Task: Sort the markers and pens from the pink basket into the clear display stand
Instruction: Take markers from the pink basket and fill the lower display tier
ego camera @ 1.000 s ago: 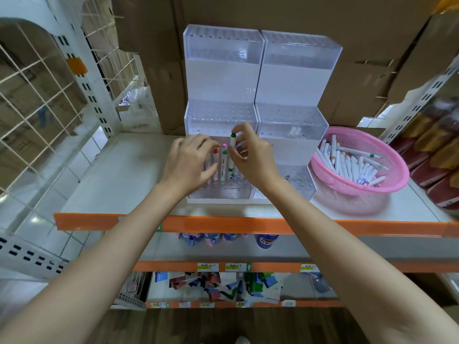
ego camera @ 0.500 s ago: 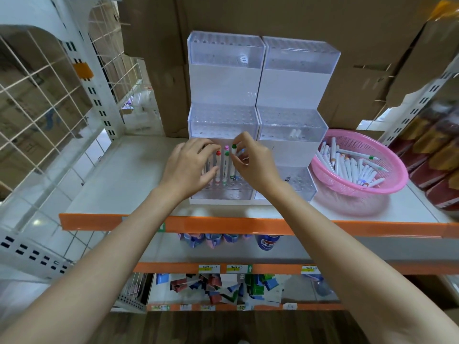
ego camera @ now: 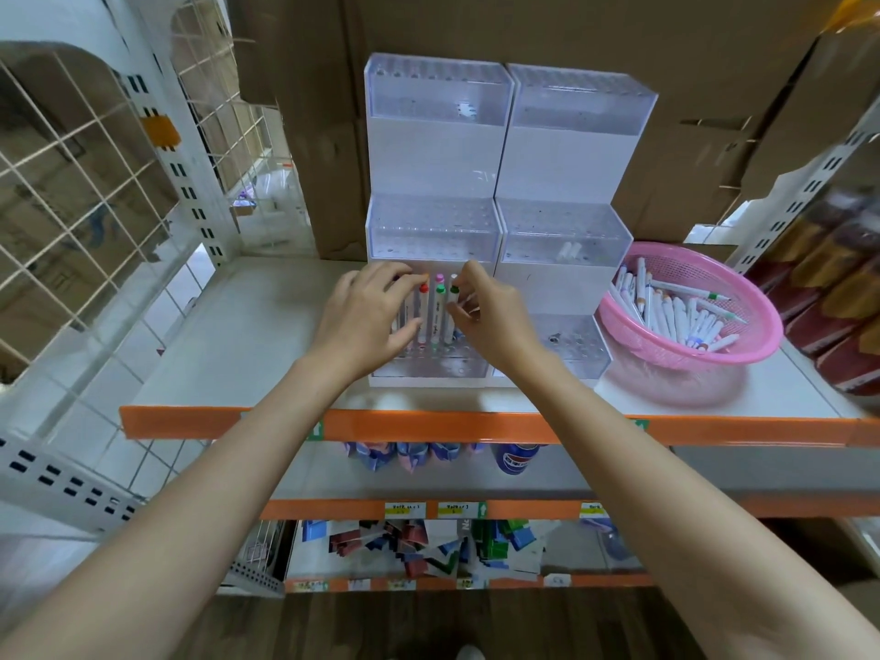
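Markers (ego camera: 436, 316) upright — clear display stand (ego camera: 428, 231)

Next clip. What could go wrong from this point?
The right hand pinches a dark-green-capped marker in a tightly packed row on the lowest tier of the clear display stand. It might miss its hole or nudge the neighbouring markers. The left hand crowds the same row, so pulling away could tip them.

Markers (ego camera: 437, 316) in the display stand (ego camera: 435, 150) are recorded as white-bodied, capped red, green and pink. Stand tiers are noted clear, dotted with a grid of holes, backed white. Basket (ego camera: 762, 326): pink mesh. Shelf edge (ego camera: 476, 423): orange. Cardboard (ego camera: 690, 50): brown.
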`<act>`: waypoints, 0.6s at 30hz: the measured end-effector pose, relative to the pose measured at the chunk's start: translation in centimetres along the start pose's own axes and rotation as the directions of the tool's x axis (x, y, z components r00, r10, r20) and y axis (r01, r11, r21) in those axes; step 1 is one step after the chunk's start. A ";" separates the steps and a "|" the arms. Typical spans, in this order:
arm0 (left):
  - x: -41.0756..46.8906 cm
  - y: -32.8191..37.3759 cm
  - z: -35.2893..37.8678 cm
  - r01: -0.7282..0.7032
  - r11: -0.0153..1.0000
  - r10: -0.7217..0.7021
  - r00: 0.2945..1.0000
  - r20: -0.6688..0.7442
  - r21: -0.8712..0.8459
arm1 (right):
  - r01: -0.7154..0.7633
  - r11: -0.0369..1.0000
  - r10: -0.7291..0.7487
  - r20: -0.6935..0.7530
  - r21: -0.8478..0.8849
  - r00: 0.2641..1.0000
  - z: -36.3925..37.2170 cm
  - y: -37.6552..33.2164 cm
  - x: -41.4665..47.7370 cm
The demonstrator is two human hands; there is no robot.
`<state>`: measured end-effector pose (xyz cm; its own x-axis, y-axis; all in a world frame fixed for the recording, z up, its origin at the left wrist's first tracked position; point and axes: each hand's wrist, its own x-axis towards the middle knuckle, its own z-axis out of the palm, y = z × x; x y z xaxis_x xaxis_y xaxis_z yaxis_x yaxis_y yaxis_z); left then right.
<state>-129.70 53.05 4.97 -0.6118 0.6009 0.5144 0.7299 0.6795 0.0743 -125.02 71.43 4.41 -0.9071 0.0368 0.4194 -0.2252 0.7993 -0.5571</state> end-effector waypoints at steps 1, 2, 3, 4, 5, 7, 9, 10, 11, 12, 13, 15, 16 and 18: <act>0.0 0.0 0.0 0.003 1.000 -0.003 1.000 0.006 0.000 | 0.009 1.000 -0.009 0.006 -0.019 1.000 0.0 0.0 0.1; 0.0 -0.1 0.0 0.005 1.000 -0.005 1.000 0.011 0.001 | 0.022 0.999 -0.022 0.007 -0.044 1.000 -0.2 0.1 0.1; 0.1 -0.1 0.0 0.006 1.000 -0.006 1.000 0.015 0.003 | 0.036 0.997 -0.036 -0.001 -0.069 0.999 -0.3 0.1 0.1; 0.1 0.0 0.0 0.005 1.000 -0.005 1.000 0.016 0.006 | 0.057 0.994 -0.059 -0.023 -0.094 0.998 -0.4 0.0 0.0; 0.2 0.1 0.0 0.002 1.000 -0.002 1.000 0.010 0.010 | 0.085 0.988 -0.093 -0.059 -0.126 0.994 -0.5 0.0 -0.1; 0.3 0.4 -0.1 -0.008 1.000 0.008 1.000 -0.013 0.012 | 0.147 0.956 -0.184 -0.125 -0.255 0.975 -0.6 0.2 -0.3; 0.6 0.9 -0.2 -0.025 1.000 0.025 0.999 -0.033 0.016 | 0.173 0.902 -0.248 -0.147 -0.395 0.957 -0.9 0.8 -0.6; 0.8 1.2 -0.1 -0.035 0.999 0.036 0.999 -0.038 0.024 | 0.171 0.881 -0.254 -0.138 -0.441 0.957 -1.2 1.1 -0.8; 1.0 1.6 0.0 -0.045 0.998 0.047 0.998 -0.039 0.034 | 0.165 0.863 -0.252 -0.123 -0.477 0.960 -1.5 1.3 -1.2; 1.2 2.1 0.1 -0.052 0.998 0.054 0.998 -0.037 0.042 | 0.162 0.847 -0.246 -0.103 -0.507 0.964 -1.8 1.7 -1.6; 1.3 2.5 0.3 -0.057 0.997 0.059 0.998 -0.034 0.049 | 0.157 0.832 -0.232 -0.076 -0.532 0.970 -2.1 2.1 -2.0; 1.8 3.5 0.7 -0.066 0.996 0.068 0.997 -0.029 0.057 | 0.139 0.818 -0.174 -0.009 -0.558 0.985 -2.9 3.0 -2.9; 2.1 4.1 0.9 -0.073 0.996 0.075 0.997 -0.030 0.058 | 0.123 0.820 -0.139 0.014 -0.559 0.990 -3.3 3.5 -3.3; 3.0 5.5 1.3 -0.097 0.994 0.098 0.995 -0.024 0.048 | 0.080 0.837 -0.076 0.031 -0.541 0.997 -4.4 4.5 -4.0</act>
<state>-127.90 59.18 5.86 -0.5294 0.6543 0.5400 0.7703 0.6374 -0.0171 -120.84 77.54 3.35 -0.8980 -0.0425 0.4379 -0.0689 0.9966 -0.0446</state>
